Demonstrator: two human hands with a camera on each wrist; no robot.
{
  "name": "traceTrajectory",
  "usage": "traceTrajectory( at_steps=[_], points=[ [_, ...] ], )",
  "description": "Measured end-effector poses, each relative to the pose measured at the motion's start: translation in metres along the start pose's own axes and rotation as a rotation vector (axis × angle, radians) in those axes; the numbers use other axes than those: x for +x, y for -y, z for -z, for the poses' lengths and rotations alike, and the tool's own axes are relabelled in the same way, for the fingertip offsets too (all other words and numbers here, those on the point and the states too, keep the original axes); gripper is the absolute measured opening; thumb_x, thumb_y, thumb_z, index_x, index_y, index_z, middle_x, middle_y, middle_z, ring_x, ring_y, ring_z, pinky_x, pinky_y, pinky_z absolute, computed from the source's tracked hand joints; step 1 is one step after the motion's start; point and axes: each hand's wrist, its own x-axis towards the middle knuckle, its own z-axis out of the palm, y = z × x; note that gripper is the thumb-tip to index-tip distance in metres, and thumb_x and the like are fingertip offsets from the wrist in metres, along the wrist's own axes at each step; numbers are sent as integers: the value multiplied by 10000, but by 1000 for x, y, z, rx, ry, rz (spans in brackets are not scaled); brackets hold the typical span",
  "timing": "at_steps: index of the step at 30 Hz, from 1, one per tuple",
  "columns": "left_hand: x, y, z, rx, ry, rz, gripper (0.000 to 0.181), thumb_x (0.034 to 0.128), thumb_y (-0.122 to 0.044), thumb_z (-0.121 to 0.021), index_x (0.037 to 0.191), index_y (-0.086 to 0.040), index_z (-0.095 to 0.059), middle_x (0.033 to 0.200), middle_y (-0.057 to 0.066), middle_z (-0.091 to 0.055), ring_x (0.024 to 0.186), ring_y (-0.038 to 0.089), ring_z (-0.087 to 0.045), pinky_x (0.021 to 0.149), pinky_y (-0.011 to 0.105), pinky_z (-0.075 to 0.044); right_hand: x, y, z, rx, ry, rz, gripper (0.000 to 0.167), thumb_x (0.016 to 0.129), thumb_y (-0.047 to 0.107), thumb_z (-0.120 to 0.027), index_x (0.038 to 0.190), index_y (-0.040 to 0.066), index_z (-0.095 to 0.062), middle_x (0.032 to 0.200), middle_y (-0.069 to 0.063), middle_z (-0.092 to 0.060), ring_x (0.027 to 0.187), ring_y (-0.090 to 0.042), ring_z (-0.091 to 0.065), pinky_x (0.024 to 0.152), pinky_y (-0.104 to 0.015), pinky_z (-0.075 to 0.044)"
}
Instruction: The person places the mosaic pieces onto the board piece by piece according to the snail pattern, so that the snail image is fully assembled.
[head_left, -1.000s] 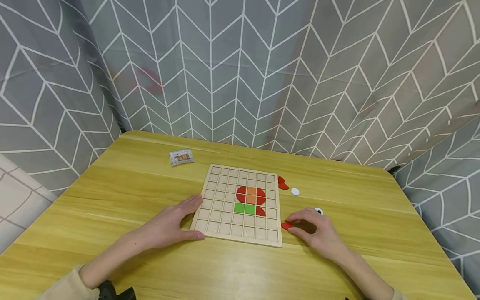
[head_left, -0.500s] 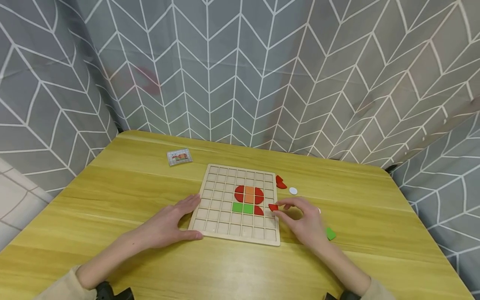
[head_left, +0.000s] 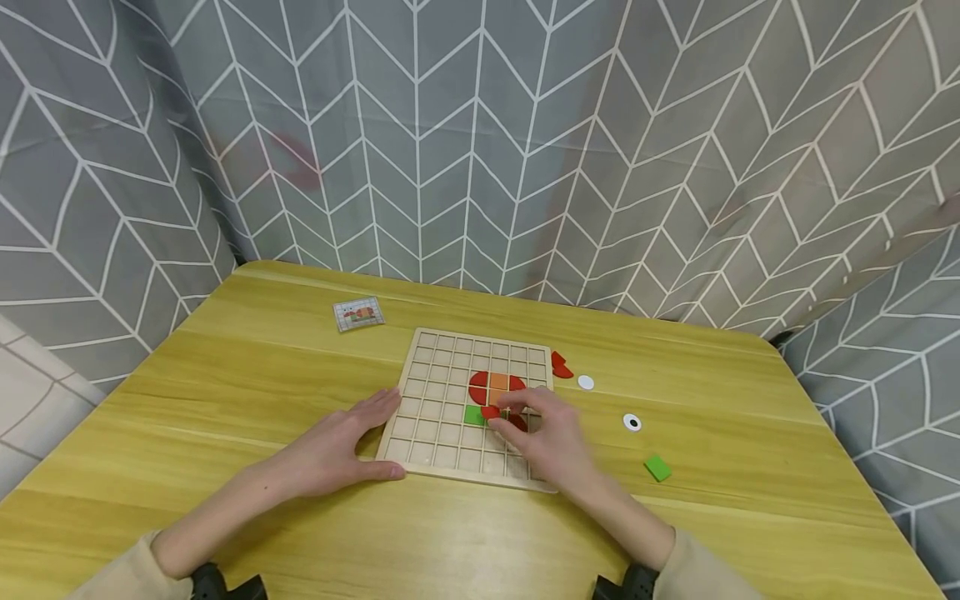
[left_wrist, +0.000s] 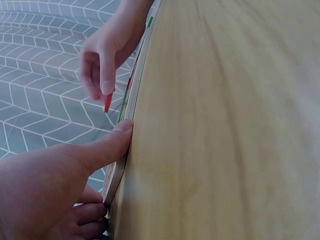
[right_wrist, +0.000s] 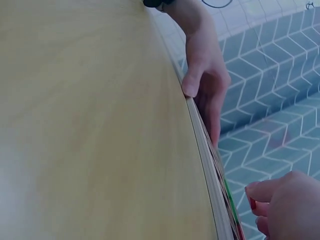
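A pale wooden grid board (head_left: 427, 408) lies on the table with red, orange and green tiles set in its cells. My left hand (head_left: 341, 446) spreads at its near left corner, the thumb on the front edge and the fingers against the left edge. Between thumb and fingertips, my right hand (head_left: 551, 437) pinches a red tile (head_left: 490, 412) over the board, by a green tile (head_left: 473, 415). The held tile looks tilted and clear of the board in the left wrist view (left_wrist: 108, 102). Another red tile (head_left: 517, 422) is partly hidden under the right hand.
Right of the board lie loose red tiles (head_left: 560, 367), a white disc (head_left: 586, 382), an eye disc (head_left: 632, 422) and a green square tile (head_left: 657, 467). A picture card (head_left: 358, 314) lies at the back left. A patterned curtain (head_left: 450, 150) hangs behind the table.
My right hand has carried the red tile from the table right of the board leftward over the board's middle. The eye disc and loose green tile are now uncovered. My left hand stays at the corner.
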Motion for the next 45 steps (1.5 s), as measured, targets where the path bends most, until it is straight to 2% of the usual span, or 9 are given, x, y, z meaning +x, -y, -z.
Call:
traceTrajectory(
  at_steps=[5,9,17,23,45],
  points=[
    [-1,0,1,2,0,2,1012,800,-629,-730,1535,-34,-370,1606,159,-327,1463,384,-330,1136,581,-340,9,8,-14,8,41,-2,241,775,136,-866,984,105,-752,909,-6,-715,808,-164,-630,702,-272,-538],
    [-1,-1,2,1,-2,-4,1007,806,-635,-720,1533,-30,-374,1598,174,-339,1454,399,-341,1126,588,-348,15,13,-23,-19,64,0,237,761,123,-871,966,94,-756,875,-8,-721,777,-156,-611,689,-275,-514],
    [-1,-1,3,-1,4,-4,1006,814,-647,-702,1536,-32,-367,1603,173,-329,1455,402,-335,1125,588,-349,21,18,-35,-99,70,97,203,767,143,-870,934,99,-764,885,4,-741,825,-158,-623,737,-291,-497],
    [-1,0,3,5,3,-9,1010,814,-653,-695,1536,-29,-365,1602,178,-329,1454,402,-337,1122,585,-356,22,17,-40,-116,83,106,162,798,165,-852,924,111,-766,891,23,-747,821,-150,-606,756,-289,-473],
    [-1,-2,5,8,3,-16,1000,818,-642,-701,1533,-26,-371,1599,179,-336,1451,401,-344,1117,585,-362,20,13,-44,-113,52,132,169,790,182,-860,911,117,-763,898,27,-753,842,-143,-612,753,-301,-467]
  ],
)
